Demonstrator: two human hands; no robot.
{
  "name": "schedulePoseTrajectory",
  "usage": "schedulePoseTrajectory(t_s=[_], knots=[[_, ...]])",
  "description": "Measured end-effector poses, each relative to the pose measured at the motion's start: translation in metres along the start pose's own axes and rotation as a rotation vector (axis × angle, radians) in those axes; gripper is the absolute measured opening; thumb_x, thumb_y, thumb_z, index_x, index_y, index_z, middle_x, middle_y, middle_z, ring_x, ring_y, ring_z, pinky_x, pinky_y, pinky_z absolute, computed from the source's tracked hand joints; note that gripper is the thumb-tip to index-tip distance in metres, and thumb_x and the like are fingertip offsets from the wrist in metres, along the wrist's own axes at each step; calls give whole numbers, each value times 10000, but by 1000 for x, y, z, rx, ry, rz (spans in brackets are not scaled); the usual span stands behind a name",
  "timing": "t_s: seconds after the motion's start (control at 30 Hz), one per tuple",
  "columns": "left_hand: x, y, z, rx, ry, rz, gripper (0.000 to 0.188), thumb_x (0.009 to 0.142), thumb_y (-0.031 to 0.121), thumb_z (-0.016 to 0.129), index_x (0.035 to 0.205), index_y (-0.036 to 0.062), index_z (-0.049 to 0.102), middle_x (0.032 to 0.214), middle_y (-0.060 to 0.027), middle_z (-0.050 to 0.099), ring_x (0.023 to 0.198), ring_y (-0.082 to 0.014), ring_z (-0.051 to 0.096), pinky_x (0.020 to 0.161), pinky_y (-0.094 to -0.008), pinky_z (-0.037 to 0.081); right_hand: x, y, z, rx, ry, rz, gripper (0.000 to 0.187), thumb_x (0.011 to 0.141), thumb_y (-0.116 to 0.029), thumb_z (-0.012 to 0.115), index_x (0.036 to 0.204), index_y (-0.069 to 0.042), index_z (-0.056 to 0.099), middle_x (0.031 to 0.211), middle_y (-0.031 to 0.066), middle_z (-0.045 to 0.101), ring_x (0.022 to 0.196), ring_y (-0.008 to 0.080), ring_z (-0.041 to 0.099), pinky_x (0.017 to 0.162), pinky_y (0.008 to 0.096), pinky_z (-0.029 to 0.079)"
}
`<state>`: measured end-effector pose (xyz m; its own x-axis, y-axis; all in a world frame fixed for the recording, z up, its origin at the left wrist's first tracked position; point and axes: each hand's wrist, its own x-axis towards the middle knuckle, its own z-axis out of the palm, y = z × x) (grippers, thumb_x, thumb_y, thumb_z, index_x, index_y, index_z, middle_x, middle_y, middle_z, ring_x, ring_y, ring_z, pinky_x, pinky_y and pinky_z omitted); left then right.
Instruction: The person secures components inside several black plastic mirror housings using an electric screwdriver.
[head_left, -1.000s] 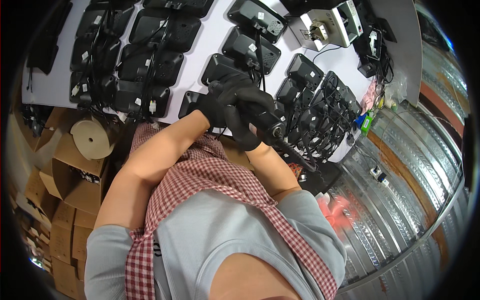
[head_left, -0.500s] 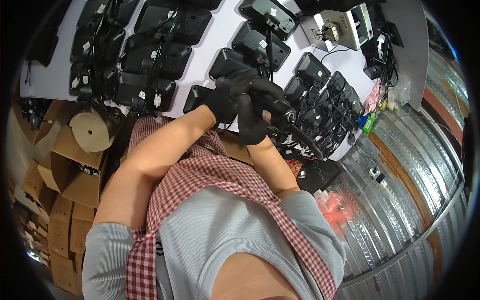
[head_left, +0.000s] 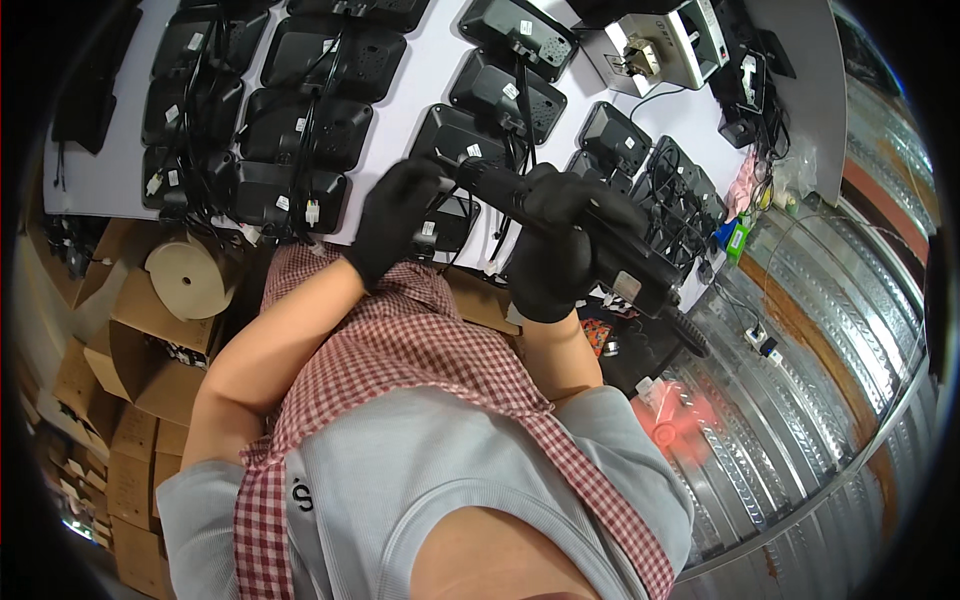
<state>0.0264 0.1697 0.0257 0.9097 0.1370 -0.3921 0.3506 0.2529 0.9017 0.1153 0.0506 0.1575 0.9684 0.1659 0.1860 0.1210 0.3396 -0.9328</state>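
My right hand [head_left: 560, 240], in a black glove, is wrapped round a black electric screwdriver [head_left: 630, 265]. The tool's narrow end points left, towards my left hand, and a coiled black cord trails from its rear end. My left hand [head_left: 390, 215], also gloved in black, has its fingers drawn together close to the tool's tip; a small pale spot shows at the fingertips, too small to name. Below and between the hands lies a black device housing [head_left: 440, 230] with a white label, partly covered by them and by cables. Another black housing [head_left: 455, 135] lies just beyond the tip.
Rows of black housings with cables [head_left: 305, 130] fill the left of the white table [head_left: 390, 125]; more lie tangled at right. A metal-cased box [head_left: 660, 55] stands at the far right. Cardboard boxes [head_left: 150, 340] and a pale roll [head_left: 187, 280] are at left, a red fan [head_left: 670, 425] at right.
My right hand has drawn the screwdriver right and nearer me. My left hand has parted from the tool's body and moved left, its fingers now near the tip.
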Motion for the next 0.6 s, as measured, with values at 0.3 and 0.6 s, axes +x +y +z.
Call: schedulePoseTrajectory(t_s=[0.3,0.6], knots=[[15,55,-30,-497,-287,-279,240,1064,181,502,1231,34,590,909,15,585,801,-49,558,747,-219,490,-3,-10,10,43,37,-53,328,887,-217,719,1150,-161,532,810,11,565,715,177,540,741,398,451],[7,44,-2,-1220,-63,-589,256,1079,214,473,1200,32,607,967,-5,647,822,-87,608,754,-206,523,-18,-4,13,-208,-15,-219,362,921,-237,699,1196,-129,490,841,73,584,721,223,586,673,430,491]])
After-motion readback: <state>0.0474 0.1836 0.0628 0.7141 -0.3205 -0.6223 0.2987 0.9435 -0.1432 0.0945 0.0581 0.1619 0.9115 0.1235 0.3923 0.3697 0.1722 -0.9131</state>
